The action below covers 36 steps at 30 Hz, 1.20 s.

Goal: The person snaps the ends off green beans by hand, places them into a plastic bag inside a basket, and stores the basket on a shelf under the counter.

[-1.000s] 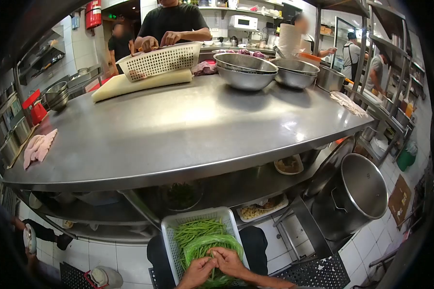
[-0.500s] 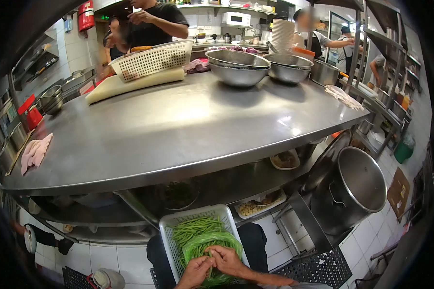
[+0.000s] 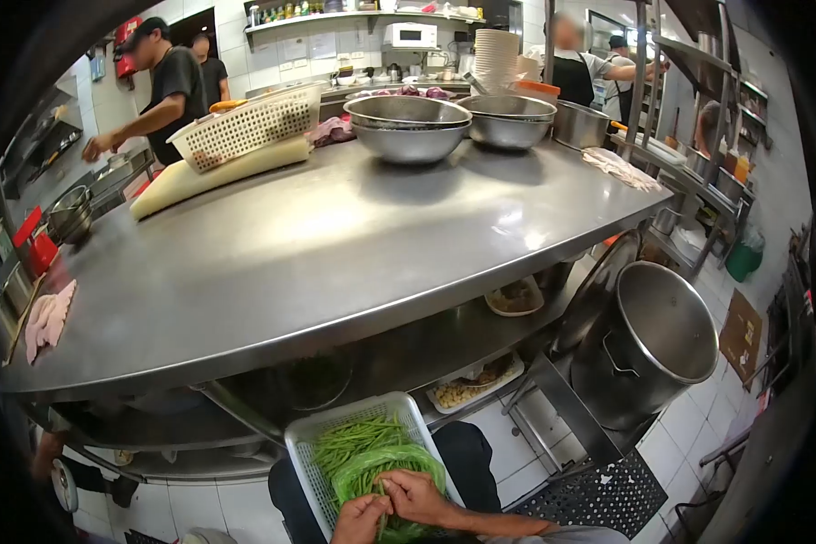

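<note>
A white perforated basket [image 3: 301,458] rests between the person's knees at the bottom centre. Green beans [image 3: 358,438] lie loose in its far part, and an open green plastic bag [image 3: 432,464] with more beans fills the near part. Over the bag, my left hand [image 3: 363,517] and my right hand [image 3: 412,497] meet at the fingertips, both closed in a pinch. A thin piece of bean seems to show between them, too small to make out well.
A steel table [image 3: 290,272] spans the view, with large metal bowls [image 3: 411,140], a white basket [image 3: 254,127] on a pale board [image 3: 218,177] and a cloth [image 3: 50,319]. A tall pot [image 3: 626,363] stands at right. A co-worker [image 3: 177,86] is behind the table; others work farther back.
The view has turned, shifting the table leftward. The co-worker behind the white basket has let go of it and moved left, one arm stretched out. My hands remain together over the bag.
</note>
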{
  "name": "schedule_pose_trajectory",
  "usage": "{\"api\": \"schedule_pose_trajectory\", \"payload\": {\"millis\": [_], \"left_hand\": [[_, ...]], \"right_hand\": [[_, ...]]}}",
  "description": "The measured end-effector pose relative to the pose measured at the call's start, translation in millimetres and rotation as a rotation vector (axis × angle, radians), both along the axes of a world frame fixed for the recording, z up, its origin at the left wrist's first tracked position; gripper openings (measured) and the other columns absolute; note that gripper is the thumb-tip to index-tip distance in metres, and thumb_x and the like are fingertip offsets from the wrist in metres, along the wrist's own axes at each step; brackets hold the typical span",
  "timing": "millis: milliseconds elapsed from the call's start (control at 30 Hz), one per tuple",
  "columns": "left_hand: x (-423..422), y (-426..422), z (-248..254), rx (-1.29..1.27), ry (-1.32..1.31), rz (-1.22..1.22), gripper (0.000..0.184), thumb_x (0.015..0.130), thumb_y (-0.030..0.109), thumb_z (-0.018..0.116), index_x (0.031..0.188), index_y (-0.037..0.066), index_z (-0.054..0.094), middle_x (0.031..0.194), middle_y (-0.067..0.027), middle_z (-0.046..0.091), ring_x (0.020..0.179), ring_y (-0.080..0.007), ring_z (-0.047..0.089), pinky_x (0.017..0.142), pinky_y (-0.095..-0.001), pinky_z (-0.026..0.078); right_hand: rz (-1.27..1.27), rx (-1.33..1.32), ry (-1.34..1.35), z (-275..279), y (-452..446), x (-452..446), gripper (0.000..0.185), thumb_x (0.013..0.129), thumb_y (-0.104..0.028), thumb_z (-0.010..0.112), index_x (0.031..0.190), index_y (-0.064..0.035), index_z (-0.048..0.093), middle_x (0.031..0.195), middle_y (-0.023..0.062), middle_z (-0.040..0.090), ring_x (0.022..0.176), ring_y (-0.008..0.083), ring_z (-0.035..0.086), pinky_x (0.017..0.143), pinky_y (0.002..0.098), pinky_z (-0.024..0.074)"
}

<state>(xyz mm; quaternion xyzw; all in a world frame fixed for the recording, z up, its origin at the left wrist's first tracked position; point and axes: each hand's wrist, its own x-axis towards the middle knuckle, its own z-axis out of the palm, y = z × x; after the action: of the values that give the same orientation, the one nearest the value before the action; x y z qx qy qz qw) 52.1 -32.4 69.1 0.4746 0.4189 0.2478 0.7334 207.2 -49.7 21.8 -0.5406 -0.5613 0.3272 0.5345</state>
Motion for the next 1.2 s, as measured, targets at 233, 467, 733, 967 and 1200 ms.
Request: {"api": "schedule_pose_trajectory", "payload": {"millis": [233, 467, 733, 967, 1200], "left_hand": [[-7, -8, 27, 0.015, -0.054, -0.064, 0.026, 0.096, 0.023, 0.057, 0.075, 0.007, 0.060, 0.062, -0.0005, 0.053, 0.053, -0.0110, 0.046, 0.050, -0.0261, 0.035], [-13, 2, 25, 0.112, 0.036, -0.053, 0.028, 0.099, 0.023, 0.056, 0.077, 0.007, 0.061, 0.063, 0.0029, 0.053, 0.055, -0.0078, 0.044, 0.051, -0.0247, 0.034], [-2, -15, 43, 0.426, 0.274, -0.040, 0.026, 0.101, 0.020, 0.052, 0.093, -0.003, 0.063, 0.084, -0.0090, 0.065, 0.075, -0.0170, 0.054, 0.070, -0.0301, 0.045], [-7, 5, 15, 0.699, 0.347, 0.126, 0.025, 0.100, 0.018, 0.051, 0.094, -0.004, 0.061, 0.074, -0.0165, 0.061, 0.066, -0.0194, 0.051, 0.062, -0.0345, 0.045], [-15, 6, 6, 0.683, 0.263, 0.232, 0.022, 0.100, 0.016, 0.052, 0.092, -0.003, 0.060, 0.070, -0.0114, 0.058, 0.065, -0.0161, 0.050, 0.061, -0.0335, 0.045]], "right_hand": [[-0.133, -0.043, 0.109, 0, 10, 24, 0.018, 0.094, -0.004, 0.051, 0.101, 0.0045, 0.064, 0.086, 0.0134, 0.068, 0.075, 0.0217, 0.067, 0.068, 0.0321, 0.0538], [0.264, -0.199, 1.050, -27, 3, 9, 0.015, 0.098, -0.005, 0.043, 0.100, -0.0012, 0.057, 0.080, 0.0025, 0.054, 0.058, 0.0074, 0.043, 0.053, 0.0233, 0.0390], [0.609, -0.344, 1.262, -62, -16, -5, 0.024, 0.097, -0.025, 0.061, 0.110, -0.0052, 0.060, 0.083, 0.0056, 0.060, 0.070, 0.0160, 0.057, 0.062, 0.0321, 0.0467], [0.523, -0.543, 0.839, -33, -17, 1, 0.035, 0.107, -0.033, 0.040, 0.111, -0.0030, 0.057, 0.074, -0.0015, 0.045, 0.056, 0.0056, 0.036, 0.049, 0.0219, 0.0280], [0.607, -0.541, 0.722, -21, -18, -1, 0.033, 0.107, -0.031, 0.041, 0.112, -0.0036, 0.058, 0.074, -0.0042, 0.044, 0.058, 0.0045, 0.036, 0.051, 0.0208, 0.0284]]}}
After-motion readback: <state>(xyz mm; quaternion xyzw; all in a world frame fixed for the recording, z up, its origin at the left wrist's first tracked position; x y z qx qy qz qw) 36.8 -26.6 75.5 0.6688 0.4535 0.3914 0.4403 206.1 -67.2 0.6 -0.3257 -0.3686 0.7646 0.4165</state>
